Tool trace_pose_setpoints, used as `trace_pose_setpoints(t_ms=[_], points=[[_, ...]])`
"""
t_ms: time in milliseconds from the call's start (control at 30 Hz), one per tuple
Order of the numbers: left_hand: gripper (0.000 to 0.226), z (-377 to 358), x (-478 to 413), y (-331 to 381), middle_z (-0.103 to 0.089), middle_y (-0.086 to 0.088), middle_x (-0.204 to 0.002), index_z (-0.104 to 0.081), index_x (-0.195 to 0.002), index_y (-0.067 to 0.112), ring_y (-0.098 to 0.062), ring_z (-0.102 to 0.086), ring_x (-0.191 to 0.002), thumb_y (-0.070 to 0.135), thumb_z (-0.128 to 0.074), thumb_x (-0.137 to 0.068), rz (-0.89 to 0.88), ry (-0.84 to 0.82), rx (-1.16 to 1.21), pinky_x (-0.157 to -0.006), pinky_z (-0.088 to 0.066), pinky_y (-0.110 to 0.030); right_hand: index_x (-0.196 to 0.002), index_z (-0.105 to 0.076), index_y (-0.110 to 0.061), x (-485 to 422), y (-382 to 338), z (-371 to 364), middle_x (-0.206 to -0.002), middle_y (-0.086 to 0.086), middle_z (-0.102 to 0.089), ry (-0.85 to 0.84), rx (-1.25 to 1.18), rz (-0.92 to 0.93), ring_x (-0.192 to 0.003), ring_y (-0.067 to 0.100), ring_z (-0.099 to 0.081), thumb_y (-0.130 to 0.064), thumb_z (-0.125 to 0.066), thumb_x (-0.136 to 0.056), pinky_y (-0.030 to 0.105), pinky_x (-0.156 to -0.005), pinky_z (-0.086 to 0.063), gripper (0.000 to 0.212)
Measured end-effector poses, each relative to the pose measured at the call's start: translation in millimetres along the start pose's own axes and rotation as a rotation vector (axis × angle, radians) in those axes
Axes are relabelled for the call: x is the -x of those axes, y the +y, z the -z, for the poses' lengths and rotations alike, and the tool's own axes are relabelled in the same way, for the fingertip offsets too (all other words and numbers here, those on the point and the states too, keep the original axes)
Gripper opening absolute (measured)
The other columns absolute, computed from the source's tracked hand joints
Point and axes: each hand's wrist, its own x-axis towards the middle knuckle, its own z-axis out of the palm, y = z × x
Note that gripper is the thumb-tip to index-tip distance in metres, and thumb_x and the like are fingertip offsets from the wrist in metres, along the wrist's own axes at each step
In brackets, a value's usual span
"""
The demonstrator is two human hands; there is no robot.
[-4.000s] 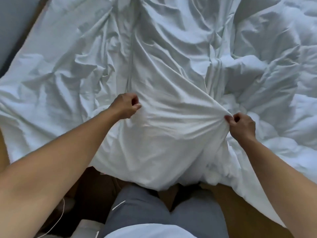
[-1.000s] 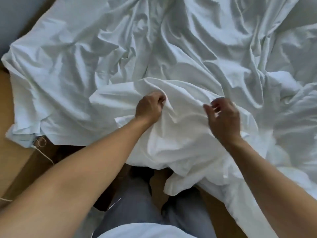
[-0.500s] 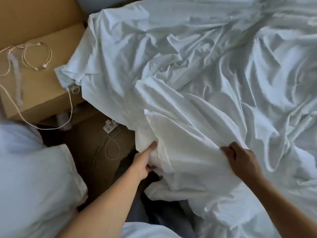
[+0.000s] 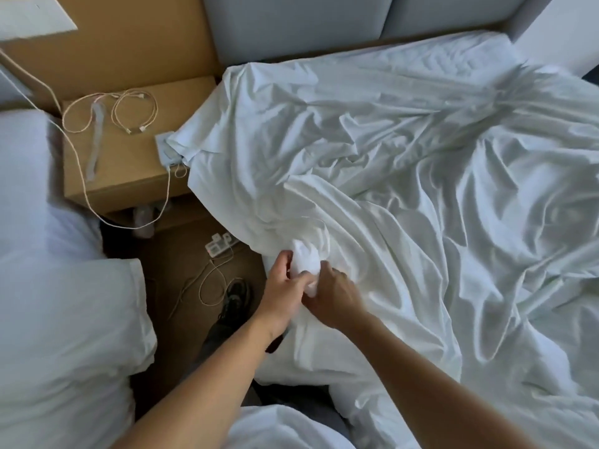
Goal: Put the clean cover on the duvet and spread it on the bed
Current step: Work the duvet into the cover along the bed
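moved: half a second back the hands were apart on a fold; now the left hand (image 4: 285,288) and right hand (image 4: 335,298) have come together, touching, on one bunch (image 4: 308,259) of white fabric
left hand: fingers and thumb curled round the bunch from its left side, gripping it
right hand: knuckles up, fingers curled into the same bunch from the right, gripping it
bunch: brighter white than the cloth around it, sticks up between the two hands at the bed's left edge; can't tell if it's duvet or cover
cover (image 4: 405,176): crumpled across the whole bed, deep creases; one corner (image 4: 173,147) lies over onto the nightstand, near edge drapes off the side by the person's legs
headboard (image 4: 291,24): grey, padded, at the far end
nightstand (image 4: 129,170): wood, just beside the bed; looped cables (image 4: 133,113) on top, one lead trails down to the floor
floor: power strip (image 4: 220,244) near the bed's edge, dark shoe (image 4: 236,296) beside the left forearm
pillows (image 4: 64,303): white, piled left of the person, apart from the bed
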Motion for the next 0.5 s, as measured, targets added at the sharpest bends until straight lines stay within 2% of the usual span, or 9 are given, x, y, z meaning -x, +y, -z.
trace_pose_setpoints(t_ms=[33, 100, 167, 200, 267, 300, 333, 400, 500], points=[[0.037, 7, -1, 6, -0.073, 0.004, -0.103, -0.066, -0.106, 0.032, -0.016, -0.07, -0.101, 0.024, -0.074, -0.071, -0.022, -0.042, -0.001, -0.08, -0.058, -0.027, -0.105, -0.049, -0.015, 0, 4, 7, -0.095, 0.005, -0.064, 0.08, -0.077, 0.01, -0.095, 0.03, -0.066, -0.039, -0.067, -0.087, 0.027, -0.062, -0.04, 0.035], [0.063, 25, -8, 6, -0.065, 0.004, -0.123, -0.061, -0.122, 0.036, -0.016, -0.061, -0.118, 0.032, -0.081, -0.063, 0.03, -0.071, 0.031, -0.088, -0.052, -0.026, -0.097, -0.058, -0.02, 4, 15, 29, -0.087, -0.005, -0.069, 0.15, -0.296, -0.005, -0.083, 0.018, -0.067, -0.036, -0.069, -0.087, 0.025, -0.06, -0.042, 0.022], [0.101, 32, -14, -5, -0.045, 0.008, -0.143, -0.036, -0.149, 0.043, -0.019, -0.044, -0.136, 0.029, -0.088, -0.063, 0.247, -0.159, 0.012, -0.107, -0.038, -0.037, -0.093, -0.066, -0.027, 11, 22, 54, -0.08, -0.009, -0.072, 0.147, -0.573, -0.021, -0.072, 0.004, -0.067, -0.032, -0.076, -0.082, 0.014, -0.057, -0.045, 0.016], [0.112, 27, -13, -8, -0.043, 0.011, -0.144, -0.026, -0.152, 0.05, -0.019, -0.042, -0.138, 0.032, -0.091, -0.064, 0.327, -0.26, -0.055, -0.109, -0.037, -0.042, -0.092, -0.069, -0.028, 15, 22, 65, -0.079, -0.008, -0.073, 0.121, -0.695, -0.026, -0.071, 0.004, -0.068, -0.031, -0.077, -0.079, 0.013, -0.057, -0.047, 0.016], [0.1, 6, -13, -17, -0.06, 0.02, -0.133, -0.033, -0.143, 0.059, -0.013, -0.058, -0.124, 0.04, -0.092, -0.065, 0.305, -0.409, -0.138, -0.094, -0.052, -0.039, -0.093, -0.072, -0.027, 21, 18, 83, -0.086, -0.004, -0.075, 0.072, -0.831, -0.031, -0.08, 0.013, -0.072, -0.035, -0.076, -0.073, 0.023, -0.062, -0.054, 0.022], [0.084, -5, -15, -18, -0.068, 0.019, -0.123, -0.043, -0.138, 0.056, -0.011, -0.065, -0.113, 0.038, -0.088, -0.07, 0.233, -0.373, -0.108, -0.082, -0.058, -0.033, -0.095, -0.072, -0.027, 22, 18, 90, -0.091, -0.001, -0.075, 0.061, -0.865, -0.039, -0.084, 0.018, -0.073, -0.037, -0.076, -0.071, 0.031, -0.066, -0.058, 0.027], [0.067, -15, -18, -17, -0.071, 0.014, -0.116, -0.052, -0.135, 0.047, -0.012, -0.069, -0.106, 0.032, -0.081, -0.076, 0.154, -0.263, -0.066, -0.077, -0.06, -0.031, -0.098, -0.072, -0.026, 24, 17, 97, -0.095, 0.003, -0.075, 0.055, -0.901, -0.047, -0.088, 0.022, -0.074, -0.037, -0.079, -0.068, 0.038, -0.071, -0.06, 0.033], [0.036, -22, -28, -7, -0.073, 0.007, -0.106, -0.063, -0.122, 0.03, -0.015, -0.069, -0.101, 0.023, -0.067, -0.087, -0.014, -0.001, -0.13, -0.083, -0.059, -0.033, -0.103, -0.071, -0.025, 27, 17, 112, -0.1, 0.006, -0.075, 0.068, -0.934, -0.064, -0.09, 0.026, -0.074, -0.037, -0.085, -0.06, 0.044, -0.075, -0.062, 0.047], [0.019, 0, -44, 24, -0.069, 0.012, -0.097, -0.064, -0.11, 0.022, 0.006, -0.063, -0.09, 0.014, -0.061, -0.094, -0.354, 0.066, -0.421, -0.077, -0.047, -0.015, -0.1, -0.07, -0.028, 32, 16, 134, -0.093, 0.001, -0.075, 0.162, -0.766, -0.047, -0.084, 0.022, -0.074, -0.037, -0.089, -0.058, 0.041, -0.07, -0.061, 0.048]])
